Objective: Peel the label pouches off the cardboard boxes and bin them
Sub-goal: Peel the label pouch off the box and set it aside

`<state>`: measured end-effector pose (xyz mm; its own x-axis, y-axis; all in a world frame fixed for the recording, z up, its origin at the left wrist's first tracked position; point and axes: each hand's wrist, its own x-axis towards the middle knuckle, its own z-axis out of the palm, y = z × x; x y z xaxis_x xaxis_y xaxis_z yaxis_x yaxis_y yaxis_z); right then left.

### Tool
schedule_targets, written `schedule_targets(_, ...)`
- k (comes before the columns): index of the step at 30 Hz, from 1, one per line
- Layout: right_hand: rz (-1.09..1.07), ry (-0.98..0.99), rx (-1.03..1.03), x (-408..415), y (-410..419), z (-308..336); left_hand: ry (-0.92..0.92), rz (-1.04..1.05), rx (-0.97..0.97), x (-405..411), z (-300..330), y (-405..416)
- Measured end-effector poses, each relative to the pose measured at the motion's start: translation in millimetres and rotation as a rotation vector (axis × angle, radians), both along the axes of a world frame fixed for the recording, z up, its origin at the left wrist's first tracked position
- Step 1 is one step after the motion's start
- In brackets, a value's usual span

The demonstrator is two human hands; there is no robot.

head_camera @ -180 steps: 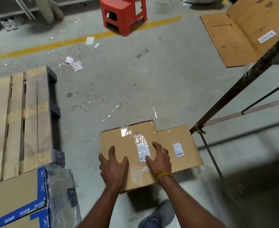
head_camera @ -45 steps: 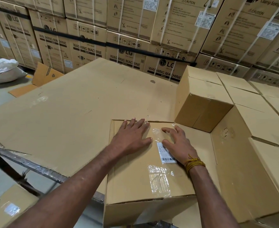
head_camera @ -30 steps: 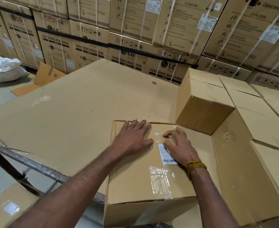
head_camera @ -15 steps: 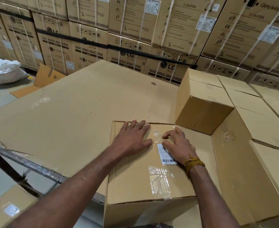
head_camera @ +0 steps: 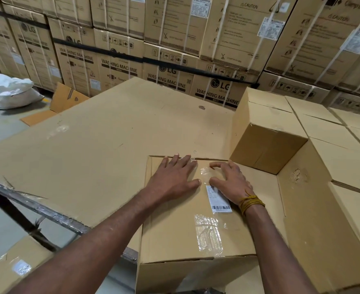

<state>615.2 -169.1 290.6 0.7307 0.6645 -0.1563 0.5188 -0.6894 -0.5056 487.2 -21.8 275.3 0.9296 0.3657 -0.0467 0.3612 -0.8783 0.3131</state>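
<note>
Item: pouch [head_camera: 214, 200] on box [head_camera: 174, 230], unpeeled.

Risks, as judged from here:
- Tearing. The clear film looks thin and wrinkled; if you pull fast from one corner it may rip and leave strips stuck to the box.
- Cardboard lifting. A steep pull could strip the top paper layer with the film.
- Box sliding. It overhangs the near edge of the sheet [head_camera: 90, 145]; if your flat palm lets go during the pull, it could tip toward you.
- No bin shows in this view, so you will have to carry the pouch off somewhere.

Fingers:
- Your left hand [head_camera: 174, 177] lies flat, fingers straight and spread, pressing the box top; it holds nothing.
- Your right hand [head_camera: 230, 181] has fingers bent, tips down on the film; whether an edge is caught under them cannot be told.

Position: the pouch runs from under your right fingertips back toward you, its white label just beside your right thumb and wrist, and between your two thumbs at the far end.
</note>
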Motion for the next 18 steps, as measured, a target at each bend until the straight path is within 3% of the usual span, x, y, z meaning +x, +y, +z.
schedule_targets(18, 0.019, -0.173, 0.169, -12, 1, -3, 0.001, -0.003, 0.019, 0, -3, 1)
